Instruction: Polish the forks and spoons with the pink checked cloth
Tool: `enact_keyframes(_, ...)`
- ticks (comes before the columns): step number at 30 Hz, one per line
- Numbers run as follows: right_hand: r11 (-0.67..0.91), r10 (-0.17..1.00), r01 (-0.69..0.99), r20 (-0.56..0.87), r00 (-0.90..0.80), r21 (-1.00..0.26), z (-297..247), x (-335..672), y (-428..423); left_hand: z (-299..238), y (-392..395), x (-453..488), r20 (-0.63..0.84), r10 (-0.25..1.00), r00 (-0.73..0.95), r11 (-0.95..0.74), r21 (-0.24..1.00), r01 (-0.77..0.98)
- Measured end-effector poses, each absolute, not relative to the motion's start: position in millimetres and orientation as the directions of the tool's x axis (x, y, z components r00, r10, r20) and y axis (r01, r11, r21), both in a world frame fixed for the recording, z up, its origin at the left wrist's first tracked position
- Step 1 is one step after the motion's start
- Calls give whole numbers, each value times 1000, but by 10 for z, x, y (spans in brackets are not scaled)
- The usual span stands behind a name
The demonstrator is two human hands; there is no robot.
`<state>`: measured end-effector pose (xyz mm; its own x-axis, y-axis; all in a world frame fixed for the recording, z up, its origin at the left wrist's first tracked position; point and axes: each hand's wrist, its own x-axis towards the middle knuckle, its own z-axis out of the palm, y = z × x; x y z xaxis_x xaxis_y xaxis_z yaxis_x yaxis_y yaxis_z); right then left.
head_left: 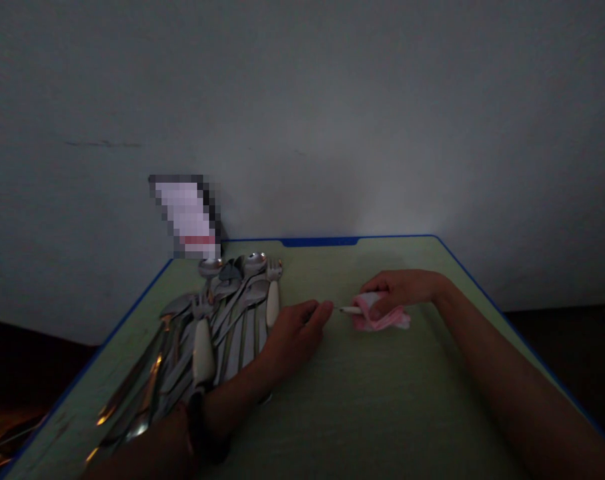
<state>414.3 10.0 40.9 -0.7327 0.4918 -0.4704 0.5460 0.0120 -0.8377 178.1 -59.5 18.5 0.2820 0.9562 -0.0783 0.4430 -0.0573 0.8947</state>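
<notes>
Over the middle of the table, my left hand [302, 330] pinches the metal end of a piece of cutlery with a white handle [351, 310]. Its head is hidden in my fingers, so I cannot tell whether it is a fork or a spoon. My right hand [399, 291] is closed around a pink and white cloth [382, 320], which is wrapped over the far part of that handle. Beside my left forearm lies a pile of spoons and forks, among them a fork with a white handle [203, 350] and another white-handled fork [273, 300].
The light green table [362, 413] has a blue edge and stands against a grey wall [302, 120]. A blurred-out phone-like device [187, 213] leans on the wall at the back left. Long-handled cutlery [132, 383] reaches toward the table's left edge.
</notes>
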Motion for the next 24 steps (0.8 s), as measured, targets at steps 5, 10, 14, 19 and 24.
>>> enact_keyframes(5, -59, 529, 528, -475, -703, -847, 371, 4266, 135, 166, -599, 1774, -61, 950, 307, -67, 918, 390)
enact_keyframes(10, -104, 552, 450, -428, -715, -887, 329, 4279, 145, 126, -641, 1746, -1, 917, 399, -69, 985, 160)
enact_keyframes(14, -119, 601, 382, -373, -707, -916, 300, 4233, 130, 94, -651, 1756, 61, 905, 421, -53, 998, -31)
enact_keyframes(19, -235, 545, 334, -408, -732, -913, 263, 4011, 48, 94, -602, 1795, 15, 929, 371, -39, 998, 56)
enact_keyframes(24, -274, 506, 314, -414, -757, -909, 203, 3805, -13, 157, -605, 1792, 101, 945, 311, -160, 972, 169)
